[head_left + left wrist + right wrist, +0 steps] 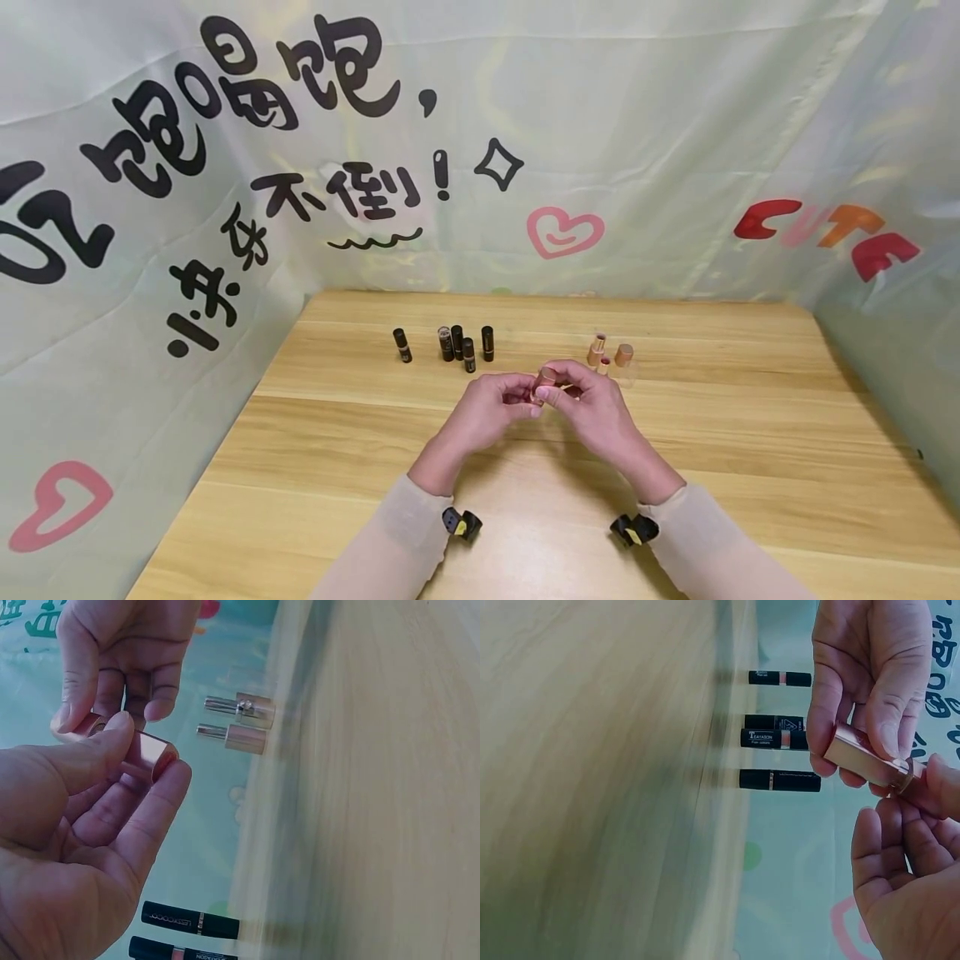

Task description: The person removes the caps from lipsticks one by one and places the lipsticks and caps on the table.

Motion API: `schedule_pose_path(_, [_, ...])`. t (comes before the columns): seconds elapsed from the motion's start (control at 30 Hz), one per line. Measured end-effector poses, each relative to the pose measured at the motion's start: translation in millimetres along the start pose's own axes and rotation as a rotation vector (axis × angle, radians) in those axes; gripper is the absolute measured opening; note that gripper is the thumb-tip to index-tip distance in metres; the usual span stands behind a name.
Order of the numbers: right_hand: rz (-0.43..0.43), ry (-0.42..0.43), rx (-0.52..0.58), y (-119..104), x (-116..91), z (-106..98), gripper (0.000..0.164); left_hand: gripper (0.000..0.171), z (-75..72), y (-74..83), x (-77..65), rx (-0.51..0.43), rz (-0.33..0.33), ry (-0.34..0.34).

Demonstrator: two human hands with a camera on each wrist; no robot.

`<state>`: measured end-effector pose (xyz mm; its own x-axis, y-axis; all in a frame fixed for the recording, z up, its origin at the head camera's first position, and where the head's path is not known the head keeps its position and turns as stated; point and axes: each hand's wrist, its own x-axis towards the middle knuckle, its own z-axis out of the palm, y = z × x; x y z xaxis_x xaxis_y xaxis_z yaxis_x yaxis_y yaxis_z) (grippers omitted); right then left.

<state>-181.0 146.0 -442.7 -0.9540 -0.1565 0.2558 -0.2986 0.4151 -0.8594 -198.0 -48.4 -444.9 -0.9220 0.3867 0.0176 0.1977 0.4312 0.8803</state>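
Note:
Both hands hold one rose-gold lipstick (861,759) between them, over the middle of the wooden table. My left hand (483,408) grips its squared lower part, thumb along one side and fingers behind. At the other end, my right hand (596,408) pinches the tube with thumb and fingers. A ring-like seam between the two grips shows in the right wrist view. Just beyond the right hand, two uncapped lipsticks (247,739) stand upright with their inner tubes showing. Beside them is a rose-gold cap (624,356).
Several black lipsticks (488,343) stand in a loose group at the back of the table (337,467), left of the hands. One black lipstick (402,345) stands apart further left. Printed cloth walls (637,125) rise behind and on both sides.

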Motion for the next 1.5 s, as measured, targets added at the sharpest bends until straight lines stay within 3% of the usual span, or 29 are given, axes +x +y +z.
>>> schedule_pose_path(0.2, [0.005, 0.040, -0.002, -1, 0, 2, 0.025, 0.029, 1.1, -1.0, 1.2, 0.010, -0.004, 0.009])
schedule_pose_path(0.47, [-0.031, 0.185, 0.212, -1, 1, 2, 0.020, 0.024, 4.3, 2.5, 0.0, 0.036, -0.058, 0.059])
schedule_pose_path(0.63, [-0.011, 0.205, 0.202, 3, 1, -3, 0.018, 0.023, 8.7, 2.3, 1.1, 0.036, -0.089, 0.105])
schedule_pose_path(0.9, [0.022, 0.219, 0.033, 19, -6, -18, 0.027, 0.020, 24.5, 10.0, 11.3, 0.027, -0.082, 0.146])
schedule_pose_path(1.17, [0.128, 0.218, -0.198, 34, -13, -45, 0.032, 0.021, 49.8, 21.6, 26.2, 0.110, -0.090, 0.139])
schedule_pose_path(1.5, [0.161, 0.104, -0.405, 54, -22, -75, 0.018, 0.019, 77.4, 26.8, 47.1, 0.246, -0.101, 0.107])
